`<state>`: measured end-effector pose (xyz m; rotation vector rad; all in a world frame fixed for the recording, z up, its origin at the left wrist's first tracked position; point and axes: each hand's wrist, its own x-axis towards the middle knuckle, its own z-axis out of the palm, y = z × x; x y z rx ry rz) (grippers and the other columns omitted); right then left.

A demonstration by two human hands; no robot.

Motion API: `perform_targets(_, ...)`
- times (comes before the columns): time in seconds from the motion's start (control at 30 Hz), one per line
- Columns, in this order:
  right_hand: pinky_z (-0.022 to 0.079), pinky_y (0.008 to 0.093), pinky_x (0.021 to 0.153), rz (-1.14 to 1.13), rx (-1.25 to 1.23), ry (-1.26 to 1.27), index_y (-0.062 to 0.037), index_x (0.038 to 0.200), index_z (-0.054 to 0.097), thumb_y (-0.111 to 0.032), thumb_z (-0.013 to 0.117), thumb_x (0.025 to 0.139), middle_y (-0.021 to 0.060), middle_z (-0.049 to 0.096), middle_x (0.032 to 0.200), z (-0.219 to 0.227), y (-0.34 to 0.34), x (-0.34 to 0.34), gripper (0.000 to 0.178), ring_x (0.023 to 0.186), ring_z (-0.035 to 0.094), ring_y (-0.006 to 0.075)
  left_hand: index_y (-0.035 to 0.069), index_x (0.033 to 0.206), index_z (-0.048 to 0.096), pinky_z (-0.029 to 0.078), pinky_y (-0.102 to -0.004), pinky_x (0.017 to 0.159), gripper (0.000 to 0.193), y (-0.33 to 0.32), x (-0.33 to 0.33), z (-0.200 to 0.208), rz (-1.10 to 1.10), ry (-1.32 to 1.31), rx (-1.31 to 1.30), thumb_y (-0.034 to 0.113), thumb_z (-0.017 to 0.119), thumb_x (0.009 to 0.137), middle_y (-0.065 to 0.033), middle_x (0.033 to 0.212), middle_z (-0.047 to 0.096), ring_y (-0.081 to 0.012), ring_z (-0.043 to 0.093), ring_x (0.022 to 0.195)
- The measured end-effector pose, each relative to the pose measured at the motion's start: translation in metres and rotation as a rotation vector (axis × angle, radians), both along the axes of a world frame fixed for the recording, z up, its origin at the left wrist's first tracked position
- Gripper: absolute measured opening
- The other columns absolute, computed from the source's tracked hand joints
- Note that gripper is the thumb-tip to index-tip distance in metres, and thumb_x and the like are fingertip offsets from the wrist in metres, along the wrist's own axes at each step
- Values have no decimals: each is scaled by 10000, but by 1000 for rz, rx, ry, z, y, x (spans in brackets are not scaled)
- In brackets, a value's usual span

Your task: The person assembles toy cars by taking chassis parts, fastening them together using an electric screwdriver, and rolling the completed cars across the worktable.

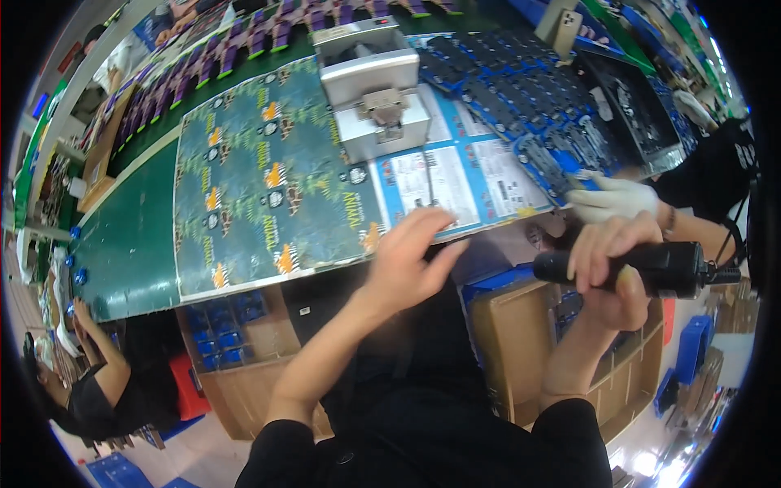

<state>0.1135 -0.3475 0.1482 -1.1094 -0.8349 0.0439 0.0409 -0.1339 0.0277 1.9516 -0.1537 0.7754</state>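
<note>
My right hand (614, 264) is wrapped round a black cylindrical tool (663, 268) with a cord at its right end, probably an electric screwdriver. It is held level in the air, off the table's front edge. My left hand (411, 264) hangs over the front edge with thumb and fingers apart, holding nothing. Beyond it, a metal fixture (382, 134) stands on the table with a small greyish piece (386, 106) on its front block. Many blue and black plastic parts (529, 106) lie in rows to the right of the fixture.
Printed sheets (277, 179) cover the green table (134, 236). Purple parts with green tips (236, 50) line the back. A black box (630, 106) stands at right. A co-worker's white-gloved hand (610, 198) is close to my right hand. Cardboard boxes (512, 342) sit below.
</note>
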Motion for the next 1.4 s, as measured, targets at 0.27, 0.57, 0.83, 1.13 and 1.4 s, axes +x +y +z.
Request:
perform_targets(0.27,487,252,498,-63,-60,2,-28,954,491,-313,750,820,49,549,651,0,-59,-11,408,456,525,133,-62,989,610,508,-512,767,230,-55,148,-23,170,430,-1,49,549,798,-289,882,658,-495,622,854)
perform_targets(0.57,476,253,519,-63,61,217,1,902,542,-152,860,658,73,572,625,-7,-46,-12,430,512,552,152,-113,1227,565,553,-313,616,472,-39,135,10,-234,684,-892,204,679,897,-154,987,687,-203,672,770)
perform_targets(0.83,481,273,515,18,11,180,-4,933,519,-150,803,717,87,570,634,-7,-29,-12,385,511,552,154,-84,1126,637,523,-256,695,394,-20,110,1,-152,420,-771,69,783,793,-111,952,716,-118,655,804)
perform_targets(1.13,444,326,587,110,293,-222,-19,1064,508,-280,542,960,57,520,735,31,67,29,283,552,507,158,6,1104,630,543,-443,922,288,86,-19,9,-193,-98,-1637,252,568,966,-117,1026,681,-250,662,953)
perform_targets(1.4,459,210,469,-98,241,-242,-6,790,650,-50,755,836,30,632,616,3,218,68,123,483,600,94,-1,1131,594,619,-416,741,367,126,-65,-26,-89,-13,-1669,337,518,1010,-167,1006,674,-283,692,851)
